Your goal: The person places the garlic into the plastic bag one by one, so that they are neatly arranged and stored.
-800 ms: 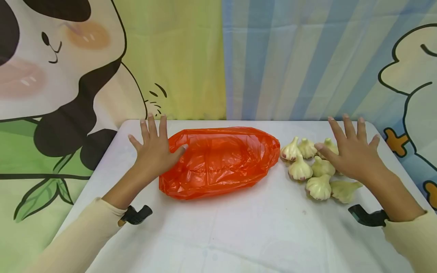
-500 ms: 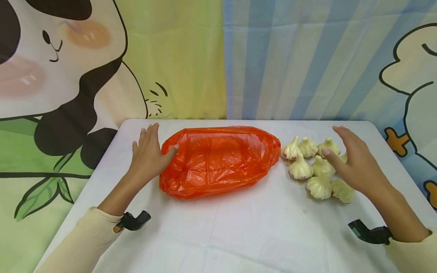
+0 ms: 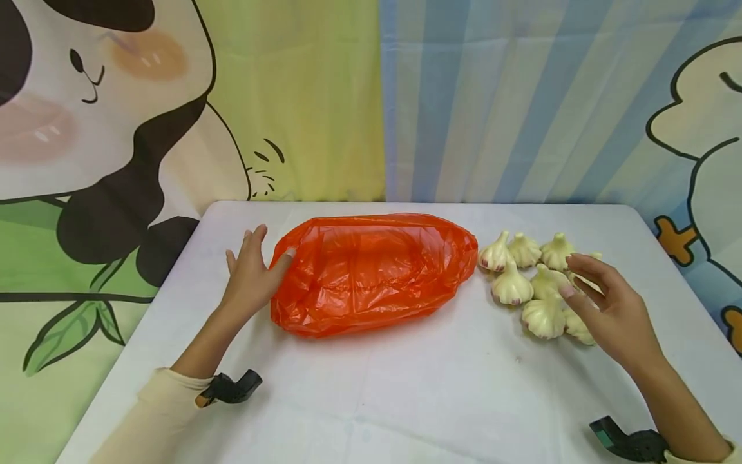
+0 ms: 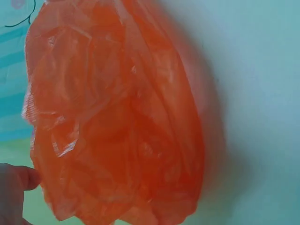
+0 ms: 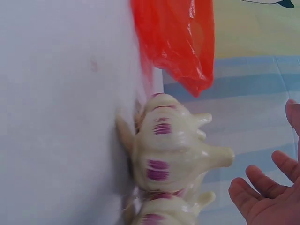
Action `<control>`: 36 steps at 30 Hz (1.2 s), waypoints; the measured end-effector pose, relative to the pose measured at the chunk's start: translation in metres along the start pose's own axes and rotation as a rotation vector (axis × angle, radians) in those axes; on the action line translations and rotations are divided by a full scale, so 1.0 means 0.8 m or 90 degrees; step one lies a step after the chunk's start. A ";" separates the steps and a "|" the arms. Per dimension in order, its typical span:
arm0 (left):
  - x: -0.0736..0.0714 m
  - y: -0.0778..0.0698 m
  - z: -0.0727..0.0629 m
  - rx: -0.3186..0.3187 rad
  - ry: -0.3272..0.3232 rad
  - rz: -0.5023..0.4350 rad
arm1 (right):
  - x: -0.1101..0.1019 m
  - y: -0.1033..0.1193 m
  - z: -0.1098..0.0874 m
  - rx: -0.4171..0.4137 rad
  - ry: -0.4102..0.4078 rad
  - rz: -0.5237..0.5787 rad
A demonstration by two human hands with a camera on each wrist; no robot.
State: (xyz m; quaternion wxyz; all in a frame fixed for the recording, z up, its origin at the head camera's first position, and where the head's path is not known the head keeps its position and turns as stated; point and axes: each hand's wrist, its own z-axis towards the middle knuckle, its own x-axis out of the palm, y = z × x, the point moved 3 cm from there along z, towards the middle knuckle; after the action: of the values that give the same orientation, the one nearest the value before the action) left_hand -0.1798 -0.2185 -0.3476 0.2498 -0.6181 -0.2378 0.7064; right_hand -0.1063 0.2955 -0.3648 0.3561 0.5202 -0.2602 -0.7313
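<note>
A red plastic bag lies spread on the white table, its wide body filling much of the left wrist view. My left hand is at the bag's left end, thumb tip overlapping its edge, the other fingers extended. To the right of the bag sits a cluster of several pale garlic bulbs, with purple streaks showing in the right wrist view. Over the cluster's right side is my right hand, fingers slightly bent and apart from the thumb, nothing between them. It partly hides the rightmost bulbs.
The white table ends in a straight back edge against a printed curtain. A black wrist camera sits on the left wrist, another black wrist camera on the right one.
Both hands have come down from a spread-fingered pose. The right hand has drawn toward the front of the table, its fingers bending above the garlic; the left thumb has shifted left along the bag.
</note>
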 end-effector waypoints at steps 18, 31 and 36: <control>0.035 0.024 0.003 -0.095 -0.011 -0.179 | 0.022 -0.022 -0.030 -0.002 0.053 0.094; 0.035 0.021 0.007 -0.120 -0.011 -0.217 | 0.031 -0.021 -0.029 0.045 0.102 0.029; 0.034 0.021 0.007 -0.120 -0.015 -0.220 | 0.032 -0.022 -0.027 0.066 0.106 -0.013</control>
State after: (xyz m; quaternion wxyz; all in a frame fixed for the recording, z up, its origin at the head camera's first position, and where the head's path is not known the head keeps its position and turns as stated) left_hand -0.1893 -0.2140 -0.3785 0.3054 -0.5802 -0.4083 0.6351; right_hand -0.0958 0.2856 -0.3997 0.3416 0.5996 -0.2623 -0.6745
